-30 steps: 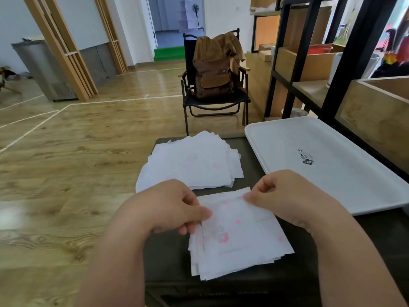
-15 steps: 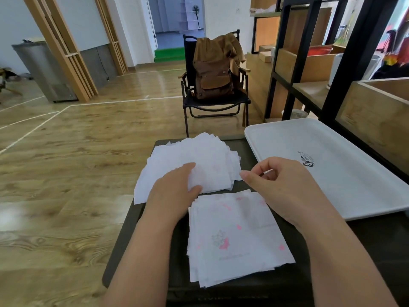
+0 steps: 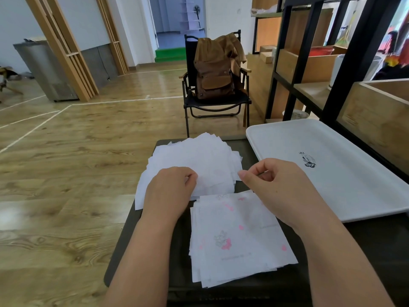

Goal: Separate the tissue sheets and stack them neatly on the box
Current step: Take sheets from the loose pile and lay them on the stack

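Now left hand point(image 3: 170, 191) rests curled on far loose tissue pile point(image 3: 199, 165); whether gripping sheet, cannot tell. Right hand point(image 3: 281, 187) pinches thumb to forefinger, seemingly empty. Printed stack point(image 3: 239, 240) nearer on dark box point(image 3: 276, 289). Risk: pile overhangs box's far-left edge, nudge could spill sheets. White tray point(image 3: 332, 173) right of box; wooden floor point(image 3: 77, 162).

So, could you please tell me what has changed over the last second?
The left hand let go of the near stack and moved forward onto the far pile. The right hand lifted off the near stack, fingers curled. Both piles and the white tray stayed put.
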Motion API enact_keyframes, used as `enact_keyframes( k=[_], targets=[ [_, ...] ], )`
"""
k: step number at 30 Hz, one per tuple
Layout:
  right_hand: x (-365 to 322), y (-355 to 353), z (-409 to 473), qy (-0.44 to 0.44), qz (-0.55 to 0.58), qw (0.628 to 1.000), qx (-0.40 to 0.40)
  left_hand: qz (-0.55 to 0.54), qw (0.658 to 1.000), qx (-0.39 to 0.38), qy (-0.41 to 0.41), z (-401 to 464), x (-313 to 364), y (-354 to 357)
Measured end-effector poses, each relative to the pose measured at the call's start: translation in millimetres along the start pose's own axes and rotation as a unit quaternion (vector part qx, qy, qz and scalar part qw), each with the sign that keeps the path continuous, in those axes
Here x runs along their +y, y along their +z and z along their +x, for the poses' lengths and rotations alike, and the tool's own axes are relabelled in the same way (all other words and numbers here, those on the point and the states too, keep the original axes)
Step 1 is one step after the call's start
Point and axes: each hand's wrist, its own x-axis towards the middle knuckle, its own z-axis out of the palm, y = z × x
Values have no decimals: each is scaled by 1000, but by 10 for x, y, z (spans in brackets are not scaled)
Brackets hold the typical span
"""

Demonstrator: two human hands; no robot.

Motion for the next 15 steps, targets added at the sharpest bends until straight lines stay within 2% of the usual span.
enact_keyframes(
  k=[3, 7, 11, 15],
  targets=[
    [0, -4, -1, 0, 2, 1000, 2, -56, 998, 6, 1, -3, -4, -18],
    [-17, -5, -7, -1, 2, 1000, 3, -62, 992, -104, 22, -15, -35, 23],
    [-30, -9, -13, -3, 0, 1000, 3, -37, 996, -78, 27, -1, 2, 51],
    [-30, -13, -16, -7, -3, 1000, 4, -34, 999, -11, 22, -6, 18, 39]
  ],
)
